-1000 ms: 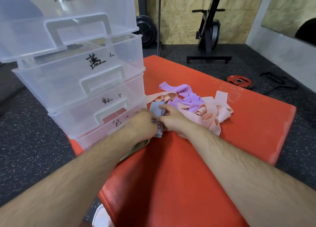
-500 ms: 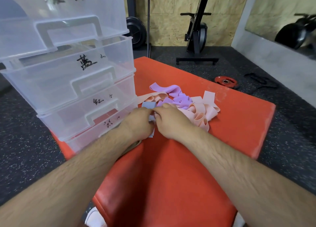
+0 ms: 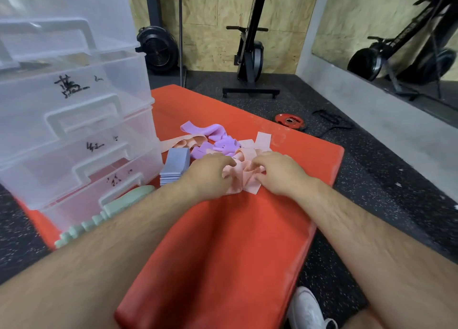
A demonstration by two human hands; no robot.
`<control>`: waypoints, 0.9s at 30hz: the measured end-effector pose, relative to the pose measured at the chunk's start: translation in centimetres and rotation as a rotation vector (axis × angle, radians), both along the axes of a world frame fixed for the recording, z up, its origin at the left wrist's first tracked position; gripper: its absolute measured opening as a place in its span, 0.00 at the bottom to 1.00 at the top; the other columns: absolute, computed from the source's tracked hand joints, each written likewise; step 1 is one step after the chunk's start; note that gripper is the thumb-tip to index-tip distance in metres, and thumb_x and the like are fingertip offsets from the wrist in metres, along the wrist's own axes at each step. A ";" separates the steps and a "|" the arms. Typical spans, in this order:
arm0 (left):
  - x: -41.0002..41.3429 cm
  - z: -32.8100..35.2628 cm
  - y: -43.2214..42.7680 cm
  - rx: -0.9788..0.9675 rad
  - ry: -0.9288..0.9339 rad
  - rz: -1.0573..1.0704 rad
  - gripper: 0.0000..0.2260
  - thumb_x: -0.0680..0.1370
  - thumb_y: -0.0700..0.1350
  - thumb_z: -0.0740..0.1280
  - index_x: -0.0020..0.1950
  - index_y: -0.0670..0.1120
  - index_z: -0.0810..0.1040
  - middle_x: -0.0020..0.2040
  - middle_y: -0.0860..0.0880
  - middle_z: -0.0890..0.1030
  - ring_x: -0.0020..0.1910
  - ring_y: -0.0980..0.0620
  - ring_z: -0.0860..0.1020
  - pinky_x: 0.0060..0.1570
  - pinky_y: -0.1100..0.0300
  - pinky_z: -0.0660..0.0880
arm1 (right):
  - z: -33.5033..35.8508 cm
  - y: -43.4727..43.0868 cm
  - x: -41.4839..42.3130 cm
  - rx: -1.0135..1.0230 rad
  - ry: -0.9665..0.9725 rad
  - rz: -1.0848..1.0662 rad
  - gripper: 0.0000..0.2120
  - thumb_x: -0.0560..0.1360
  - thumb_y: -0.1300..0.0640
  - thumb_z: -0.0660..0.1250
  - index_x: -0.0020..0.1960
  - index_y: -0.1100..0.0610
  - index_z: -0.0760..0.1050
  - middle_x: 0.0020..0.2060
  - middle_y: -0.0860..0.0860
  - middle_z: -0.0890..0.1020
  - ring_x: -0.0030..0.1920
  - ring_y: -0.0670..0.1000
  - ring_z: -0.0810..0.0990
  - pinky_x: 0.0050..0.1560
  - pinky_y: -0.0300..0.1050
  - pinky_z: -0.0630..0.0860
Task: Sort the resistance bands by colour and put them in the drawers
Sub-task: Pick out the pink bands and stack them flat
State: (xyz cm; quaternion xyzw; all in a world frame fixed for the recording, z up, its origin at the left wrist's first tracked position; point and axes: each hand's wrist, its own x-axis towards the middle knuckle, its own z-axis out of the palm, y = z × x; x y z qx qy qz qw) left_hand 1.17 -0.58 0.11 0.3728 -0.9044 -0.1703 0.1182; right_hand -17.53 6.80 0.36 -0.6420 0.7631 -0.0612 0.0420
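Both your hands have left the grey-blue bands and shifted right onto the pink ones. Your left hand (image 3: 210, 173) and right hand (image 3: 277, 172) sit at the frame's centre, fingers curled into the tangled pink bands (image 3: 241, 175); whether either truly pinches a band, you cannot tell from here. That pink heap has no single long axis, and its bands are too knotted to count. Beyond it, toward the upper centre, lie the purple bands (image 3: 218, 140), also an uncountable jumble. Left of your left hand, the grey-blue bands (image 3: 174, 165) form one neat stack, its long axis running away from you; about five edges show. Pale green bands (image 3: 104, 213) stretch diagonally from lower left toward the drawers. Four clear drawers (image 3: 74, 120) stand stacked at upper left on the red mat (image 3: 223, 254).
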 end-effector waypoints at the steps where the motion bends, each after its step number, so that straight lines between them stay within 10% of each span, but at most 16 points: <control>1: -0.5 0.3 0.3 -0.001 0.006 -0.002 0.18 0.79 0.47 0.62 0.69 0.52 0.74 0.68 0.52 0.74 0.66 0.51 0.72 0.59 0.61 0.69 | -0.1 0.1 -0.4 -0.018 -0.018 -0.019 0.12 0.75 0.58 0.63 0.54 0.45 0.80 0.59 0.49 0.79 0.61 0.55 0.77 0.55 0.50 0.74; 13: -0.8 3.5 2.0 0.201 0.611 0.052 0.10 0.79 0.55 0.67 0.59 0.56 0.77 0.53 0.61 0.80 0.50 0.64 0.78 0.47 0.68 0.73 | 7.7 2.4 -0.5 -0.773 -0.404 0.022 0.07 0.74 0.60 0.65 0.47 0.53 0.82 0.40 0.47 0.82 0.40 0.45 0.77 0.44 0.39 0.74; 21: -1.3 5.9 5.1 0.375 0.824 -0.089 0.10 0.80 0.53 0.66 0.59 0.52 0.78 0.52 0.59 0.82 0.51 0.59 0.81 0.52 0.55 0.80 | 9.4 3.6 1.0 -0.558 -0.749 -0.093 0.04 0.76 0.59 0.70 0.49 0.55 0.83 0.39 0.61 0.83 0.32 0.50 0.77 0.33 0.50 0.78; 27: -0.6 5.4 4.6 0.508 0.751 -0.081 0.20 0.73 0.51 0.76 0.63 0.54 0.75 0.56 0.53 0.82 0.53 0.52 0.82 0.57 0.45 0.78 | 9.4 3.4 0.8 -0.576 -1.002 -0.158 0.04 0.77 0.57 0.70 0.50 0.54 0.83 0.33 0.45 0.80 0.32 0.41 0.77 0.34 0.35 0.74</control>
